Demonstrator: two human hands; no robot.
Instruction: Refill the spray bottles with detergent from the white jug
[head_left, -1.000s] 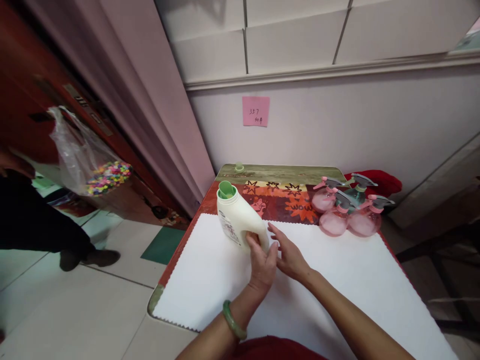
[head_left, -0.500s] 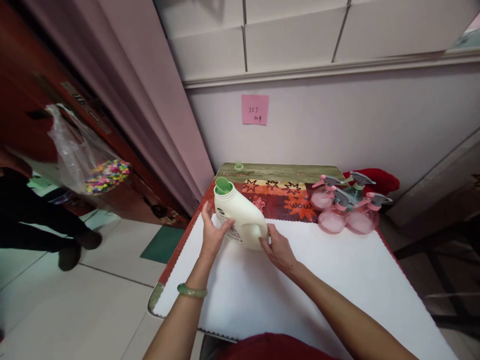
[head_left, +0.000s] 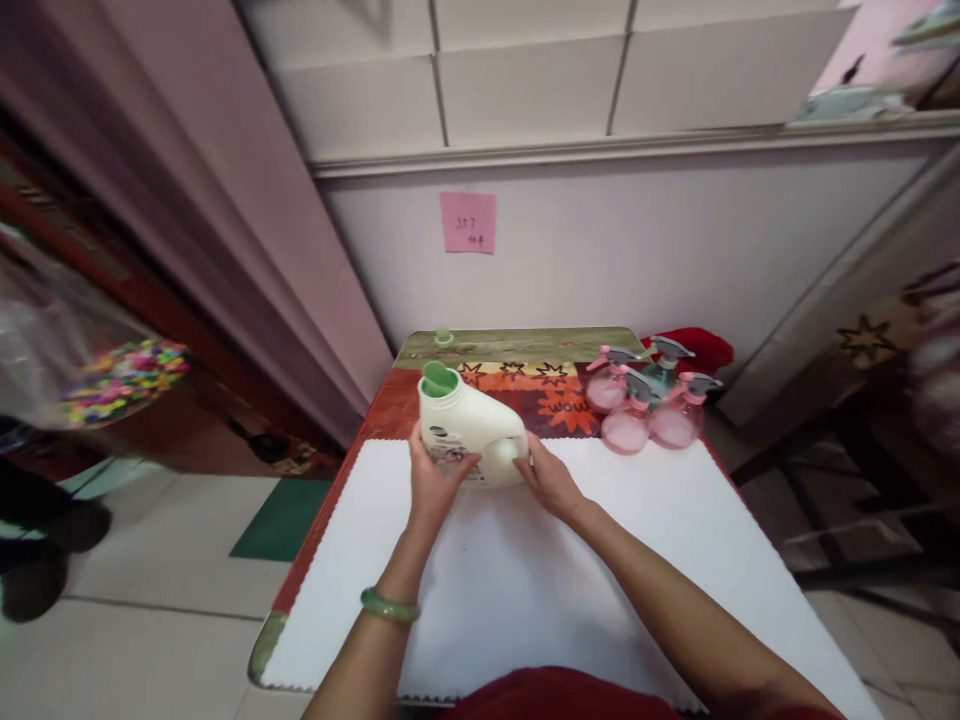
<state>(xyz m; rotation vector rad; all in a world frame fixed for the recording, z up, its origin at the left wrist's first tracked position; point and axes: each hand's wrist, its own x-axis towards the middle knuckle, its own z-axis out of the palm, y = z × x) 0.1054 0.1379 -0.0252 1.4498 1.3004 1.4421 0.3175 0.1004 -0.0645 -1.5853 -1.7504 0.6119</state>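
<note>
A white bottle (head_left: 471,432) with a green cap (head_left: 439,380) is held tilted at the far edge of the white cloth (head_left: 525,580) spread over the worktop (head_left: 390,405). It is grasped from both sides. The left hand (head_left: 433,482) is wrapped on its labelled side, and the fingers (head_left: 525,464) of the right hand (head_left: 549,482) are closed on the handle end. A green bangle (head_left: 388,606) is worn on the left wrist. Pink spray bottles (head_left: 637,412) are grouped to the right, well apart from the hands, and a pink note (head_left: 468,222) is stuck to the wall.

Beyond the fingers (head_left: 459,466) a pale wall (head_left: 637,240) carries a pink note (head_left: 468,222); to their left lie a tiled floor (head_left: 150,620) and green mat (head_left: 281,518).
</note>
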